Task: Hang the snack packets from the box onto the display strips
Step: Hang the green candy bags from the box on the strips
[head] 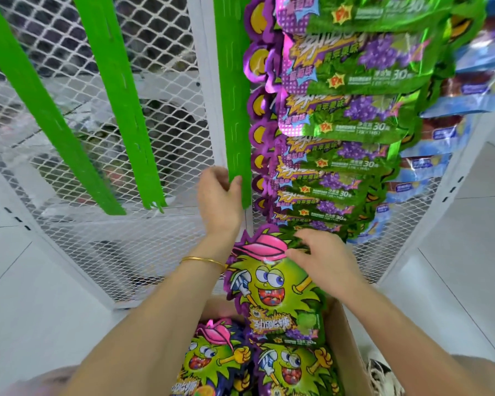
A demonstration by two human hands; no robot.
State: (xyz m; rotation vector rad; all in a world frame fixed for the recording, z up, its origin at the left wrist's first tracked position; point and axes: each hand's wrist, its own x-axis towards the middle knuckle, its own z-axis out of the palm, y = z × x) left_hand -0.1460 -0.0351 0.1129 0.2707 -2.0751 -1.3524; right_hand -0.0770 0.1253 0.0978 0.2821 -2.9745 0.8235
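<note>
My left hand (219, 200) pinches the lower end of a green display strip (235, 110) that hangs in front of the white mesh rack. My right hand (323, 260) grips the top edge of a snack packet (272, 290), green with a cartoon face and a pink cap, held upright just below the strip. A cardboard box (346, 338) at the bottom holds more of the same packets (212, 358). Several packets (340, 115) hang in a column right of the strip.
Two more green strips (120, 110) hang bare on the left over the white mesh rack (160, 81). Blue packets (475, 90) hang at the far right. White floor tiles lie on both sides. A patterned shoe (383, 375) shows beside the box.
</note>
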